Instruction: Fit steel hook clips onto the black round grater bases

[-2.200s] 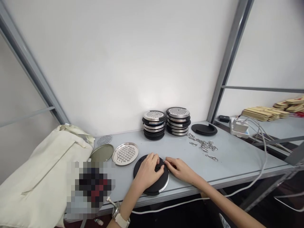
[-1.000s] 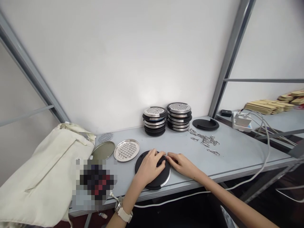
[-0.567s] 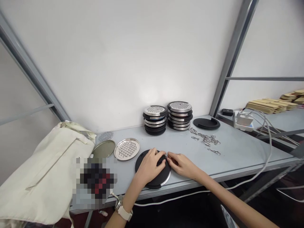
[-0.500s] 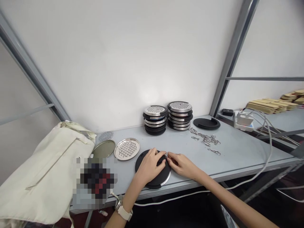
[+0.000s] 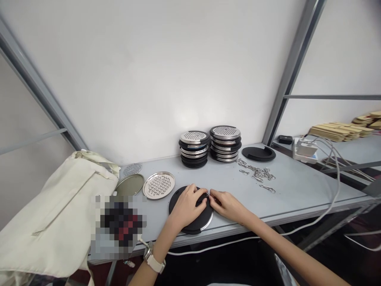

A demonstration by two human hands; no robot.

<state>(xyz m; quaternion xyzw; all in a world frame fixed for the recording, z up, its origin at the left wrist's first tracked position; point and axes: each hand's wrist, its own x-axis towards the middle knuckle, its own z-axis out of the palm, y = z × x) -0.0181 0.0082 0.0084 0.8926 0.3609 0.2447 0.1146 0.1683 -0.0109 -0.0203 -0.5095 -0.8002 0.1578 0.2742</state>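
A round black disc [image 5: 197, 223] with a silvery metal rim showing along its right side lies flat near the table's front edge. Across its top rests my left hand [image 5: 188, 206], thumb and fingers bent and closed on the disc toward its right edge. My right hand [image 5: 226, 204] is at that same edge, its thumb and index finger pinched together against the left fingertips. A small shiny bit shows between the two hands, too hidden to name. Left of the disc lie a perforated metal grater plate [image 5: 159, 185] and an olive round plate [image 5: 129, 185].
Behind stand two stacks of black and metal discs, a left stack [image 5: 194, 149] and a right stack [image 5: 225, 143]. A black ring [image 5: 258, 153] and several metal snap hooks [image 5: 262, 173] lie to the right. A cream bag [image 5: 62, 214] covers the left; a white cable [image 5: 297, 228] crosses the front.
The whole view has shifted very slightly. Both hands stay at the disc's right edge with almost the same finger positions.
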